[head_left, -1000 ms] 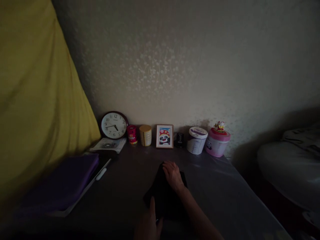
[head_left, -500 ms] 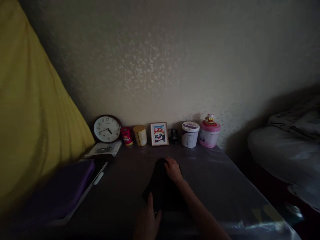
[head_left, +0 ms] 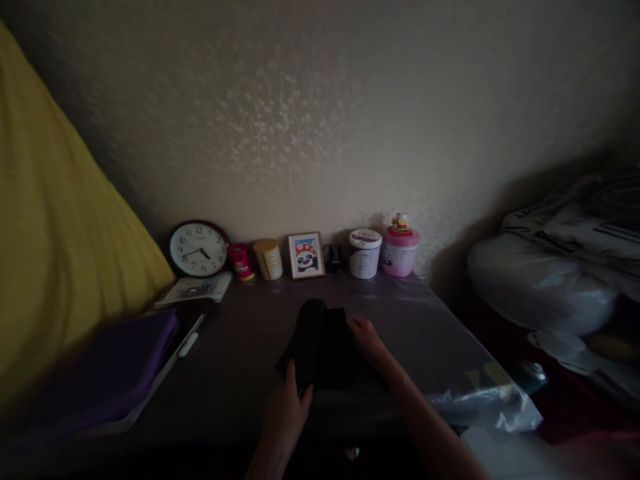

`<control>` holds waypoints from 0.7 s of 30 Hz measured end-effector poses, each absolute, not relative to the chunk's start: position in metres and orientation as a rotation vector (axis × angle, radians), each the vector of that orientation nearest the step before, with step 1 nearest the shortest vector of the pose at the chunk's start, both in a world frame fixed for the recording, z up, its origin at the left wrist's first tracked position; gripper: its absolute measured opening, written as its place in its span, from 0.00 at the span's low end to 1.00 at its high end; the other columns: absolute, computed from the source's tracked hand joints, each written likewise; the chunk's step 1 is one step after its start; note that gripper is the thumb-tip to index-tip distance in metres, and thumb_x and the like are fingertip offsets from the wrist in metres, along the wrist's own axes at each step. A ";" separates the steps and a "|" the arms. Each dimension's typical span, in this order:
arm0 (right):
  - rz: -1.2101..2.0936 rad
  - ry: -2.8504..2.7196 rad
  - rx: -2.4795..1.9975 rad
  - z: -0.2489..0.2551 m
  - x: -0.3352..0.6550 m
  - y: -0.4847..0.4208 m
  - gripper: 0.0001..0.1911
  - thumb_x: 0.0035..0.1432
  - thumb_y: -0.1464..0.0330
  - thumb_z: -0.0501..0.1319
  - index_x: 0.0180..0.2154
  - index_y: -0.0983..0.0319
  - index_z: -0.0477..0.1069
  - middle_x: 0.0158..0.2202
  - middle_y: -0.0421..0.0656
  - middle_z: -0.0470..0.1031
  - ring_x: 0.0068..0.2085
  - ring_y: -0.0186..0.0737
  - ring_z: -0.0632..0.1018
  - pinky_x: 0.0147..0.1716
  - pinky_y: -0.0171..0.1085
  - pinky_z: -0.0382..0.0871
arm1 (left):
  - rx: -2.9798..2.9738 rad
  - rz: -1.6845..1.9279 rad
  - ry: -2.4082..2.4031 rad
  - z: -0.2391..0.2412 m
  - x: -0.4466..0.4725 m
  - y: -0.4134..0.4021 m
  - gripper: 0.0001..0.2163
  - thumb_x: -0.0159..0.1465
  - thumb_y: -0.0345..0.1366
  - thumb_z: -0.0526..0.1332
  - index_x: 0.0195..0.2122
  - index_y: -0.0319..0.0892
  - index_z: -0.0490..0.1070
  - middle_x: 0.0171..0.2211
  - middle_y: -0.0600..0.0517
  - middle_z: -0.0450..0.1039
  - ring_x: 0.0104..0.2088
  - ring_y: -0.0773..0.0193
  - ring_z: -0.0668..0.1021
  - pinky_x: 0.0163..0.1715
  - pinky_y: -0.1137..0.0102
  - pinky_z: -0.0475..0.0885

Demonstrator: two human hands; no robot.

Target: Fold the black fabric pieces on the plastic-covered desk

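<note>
A black cloth [head_left: 313, 340], perhaps a garment, lies folded on the table in front of me; the dim light hides its exact kind. My left hand [head_left: 287, 407] grips its near left end, with the index finger on top and the thumb at the lower edge. On the other side, my right hand [head_left: 369, 339] pinches the cloth's right edge, its fingertips curled over it. A flap of the cloth spreads toward the right hand.
Along the wall stand a round clock [head_left: 199, 249], a red can [head_left: 241, 261], a yellow tub [head_left: 269, 259], a panda picture frame [head_left: 306, 255], a white tub [head_left: 365, 253] and a pink tub [head_left: 400, 253]. A purple case [head_left: 110, 370] lies left. Bagged bedding [head_left: 540, 280] sits beyond the right edge.
My right hand has moved from the top of the cloth to its right edge, drawing a flap out rightward. The left hand stays at the near left end. The view has shifted slightly.
</note>
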State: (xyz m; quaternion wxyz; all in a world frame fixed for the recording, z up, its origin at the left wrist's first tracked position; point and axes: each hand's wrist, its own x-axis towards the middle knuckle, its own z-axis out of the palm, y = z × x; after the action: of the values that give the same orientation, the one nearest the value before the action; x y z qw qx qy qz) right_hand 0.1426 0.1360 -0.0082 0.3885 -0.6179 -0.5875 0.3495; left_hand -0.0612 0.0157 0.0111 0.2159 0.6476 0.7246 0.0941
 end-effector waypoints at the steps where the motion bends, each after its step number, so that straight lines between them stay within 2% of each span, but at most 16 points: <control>1: 0.874 -1.502 -1.573 -0.007 0.140 0.135 0.16 0.54 0.61 0.52 0.30 0.64 0.73 0.27 0.42 0.74 0.31 0.39 0.74 0.27 0.33 0.66 | 1.798 0.269 2.006 0.012 -0.061 0.015 0.27 0.65 0.40 0.49 0.61 0.32 0.44 0.44 0.39 0.72 0.44 0.59 0.76 0.41 0.70 0.66; 6: 0.838 -1.558 -1.582 -0.001 0.130 0.130 0.12 0.49 0.63 0.59 0.34 0.63 0.73 0.30 0.42 0.75 0.34 0.41 0.75 0.32 0.35 0.67 | 1.788 0.278 2.002 0.013 -0.061 0.015 0.27 0.64 0.39 0.49 0.61 0.33 0.44 0.46 0.40 0.71 0.46 0.60 0.74 0.41 0.72 0.65; 11: 0.826 -1.613 -1.584 0.009 0.112 0.136 0.12 0.47 0.68 0.60 0.36 0.64 0.73 0.31 0.41 0.76 0.34 0.40 0.75 0.34 0.36 0.67 | 1.784 0.277 1.991 0.011 -0.063 0.015 0.27 0.64 0.40 0.49 0.61 0.33 0.44 0.44 0.41 0.73 0.42 0.60 0.76 0.38 0.71 0.66; 17: 0.820 -1.643 -1.609 0.022 0.067 0.147 0.20 0.47 0.68 0.62 0.45 0.65 0.70 0.38 0.45 0.76 0.40 0.41 0.76 0.39 0.36 0.67 | 1.794 0.283 1.984 0.009 -0.063 0.016 0.27 0.64 0.40 0.49 0.61 0.33 0.44 0.42 0.40 0.74 0.41 0.59 0.77 0.37 0.70 0.66; 21: 0.808 -1.686 -1.644 0.023 0.045 0.144 0.21 0.47 0.69 0.62 0.45 0.66 0.71 0.39 0.48 0.77 0.41 0.43 0.76 0.40 0.36 0.67 | 1.787 0.277 1.986 0.012 -0.062 0.016 0.27 0.64 0.39 0.49 0.61 0.33 0.45 0.40 0.40 0.74 0.41 0.58 0.77 0.37 0.70 0.66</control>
State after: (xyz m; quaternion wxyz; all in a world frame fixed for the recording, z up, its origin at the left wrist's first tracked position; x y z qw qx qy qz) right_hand 0.0446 0.1441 0.0233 0.3205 -0.6255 -0.6415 0.3074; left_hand -0.0620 0.0159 0.0119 0.2259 0.6482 0.7202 0.1004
